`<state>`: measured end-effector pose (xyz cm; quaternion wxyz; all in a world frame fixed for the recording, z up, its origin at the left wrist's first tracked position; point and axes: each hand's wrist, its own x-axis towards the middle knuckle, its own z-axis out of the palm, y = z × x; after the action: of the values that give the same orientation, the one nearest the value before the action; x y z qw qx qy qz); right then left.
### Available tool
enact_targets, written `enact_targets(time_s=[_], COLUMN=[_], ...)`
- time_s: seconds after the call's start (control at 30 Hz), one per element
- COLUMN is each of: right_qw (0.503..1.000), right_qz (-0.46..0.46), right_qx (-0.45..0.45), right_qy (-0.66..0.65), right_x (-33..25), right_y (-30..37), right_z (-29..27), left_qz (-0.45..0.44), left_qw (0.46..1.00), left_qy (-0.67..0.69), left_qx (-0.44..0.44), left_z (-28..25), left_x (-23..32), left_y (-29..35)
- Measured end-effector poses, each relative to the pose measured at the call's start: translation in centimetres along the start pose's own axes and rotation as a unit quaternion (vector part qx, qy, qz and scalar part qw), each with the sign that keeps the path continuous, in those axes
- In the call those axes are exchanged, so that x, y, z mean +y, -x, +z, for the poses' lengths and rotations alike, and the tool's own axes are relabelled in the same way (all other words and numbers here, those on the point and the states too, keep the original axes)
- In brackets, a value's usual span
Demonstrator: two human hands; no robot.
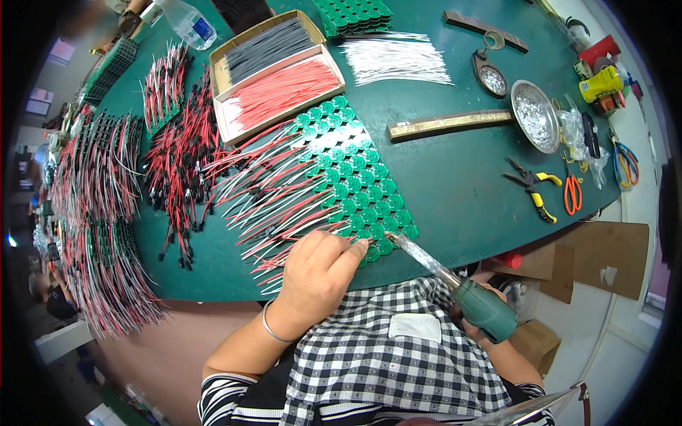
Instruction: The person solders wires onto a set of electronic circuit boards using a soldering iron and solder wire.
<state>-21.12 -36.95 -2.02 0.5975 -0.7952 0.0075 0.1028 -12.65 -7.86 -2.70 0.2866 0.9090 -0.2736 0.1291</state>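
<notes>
My left hand (pixel 316 273) is closed in a pinch above the near end of a green circuit board panel (pixel 369 192), a thin wire between thumb and forefinger; the fingers hide most of it. In my right hand (pixel 472 331), partly hidden behind the handle, is a soldering iron (pixel 486 310) with a dark green grip. Its metal tip touches or nearly touches the panel's round boards, just right of my left fingertips. Red, white and black wires (pixel 277 192) fan out leftward from the panel's left side.
A cardboard box (pixel 336 91) of black and red wires stands beyond the panel, with white wires (pixel 394 60) beside it. Wired bundles (pixel 188 156) cover the left. To the right are a wooden bar (pixel 447 126), a metal bowl (pixel 535 117), pliers (pixel 531 186) and orange-handled scissors (pixel 572 193).
</notes>
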Motion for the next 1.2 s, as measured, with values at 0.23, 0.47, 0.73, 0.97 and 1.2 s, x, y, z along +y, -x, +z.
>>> enact_targets(time_s=[0.23, 0.47, 0.73, 0.97, 1.2], right_qw=[0.981, 0.980, 0.987, 0.986, 0.971], right_qz=[-0.131, -0.107, -0.106, -0.124, -0.153], right_qx=[-0.036, -0.058, -0.080, -0.080, -0.008], right_qy=[0.136, 0.160, 0.091, 0.078, 0.184], right_x=[0.6, 0.7, 0.7, 0.8, 0.1], right_y=[-1.0, -1.2, -1.3, -1.1, -1.1], right_z=[-0.3, -0.5, -0.5, -0.4, 0.2], left_qz=[-0.005, -0.007, -0.006, -0.001, -0.006], left_qw=[1.000, 1.000, 1.000, 1.000, 1.000], left_qy=[-0.005, 0.007, 0.013, 0.005, 0.014], left_qx=[0.000, 0.023, 0.011, 0.013, 0.011], left_z=[0.3, 0.3, 0.5, 0.5, 0.5], left_x=[-0.7, -1.0, -1.0, -0.8, -0.9], left_y=[0.0, -0.5, -0.6, -0.5, -0.4])
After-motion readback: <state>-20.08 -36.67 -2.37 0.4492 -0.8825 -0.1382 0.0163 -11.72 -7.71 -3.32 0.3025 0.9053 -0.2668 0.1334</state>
